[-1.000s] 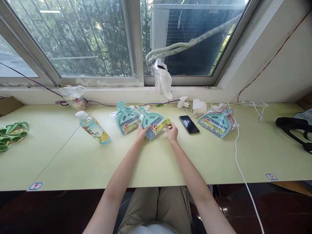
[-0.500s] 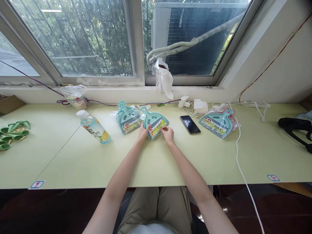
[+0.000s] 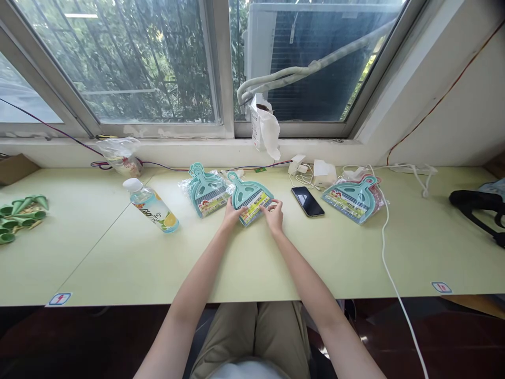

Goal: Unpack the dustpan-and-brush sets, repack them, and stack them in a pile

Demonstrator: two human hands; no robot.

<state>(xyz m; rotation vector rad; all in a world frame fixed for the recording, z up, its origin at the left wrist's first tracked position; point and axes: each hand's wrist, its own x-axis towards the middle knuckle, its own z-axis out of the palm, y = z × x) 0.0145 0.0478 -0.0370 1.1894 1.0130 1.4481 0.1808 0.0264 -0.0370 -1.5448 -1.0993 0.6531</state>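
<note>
A teal dustpan-shaped set (image 3: 250,197) with a yellow label lies tilted on the pale green table between both hands. My left hand (image 3: 232,214) grips its lower left edge, thumb on top. At the label's right end is my right hand (image 3: 273,215), thumb and index finger bent towards each other at the set's edge; whether anything thin is between them is too small to tell. Just left lies a stack of similar teal sets (image 3: 209,195) in clear plastic. Another bagged teal set (image 3: 353,199), with pink pieces behind it, lies farther right.
A black phone (image 3: 307,201) lies right of my right hand. A bottle (image 3: 153,207) lies to the left. Green cones (image 3: 27,210) sit far left. A white cable (image 3: 389,263) crosses the table's right part and hangs over the front edge (image 3: 276,301).
My right hand has shifted slightly right, from over the label to the set's right edge, and its fingers have spread a little. My left hand keeps its hold.
</note>
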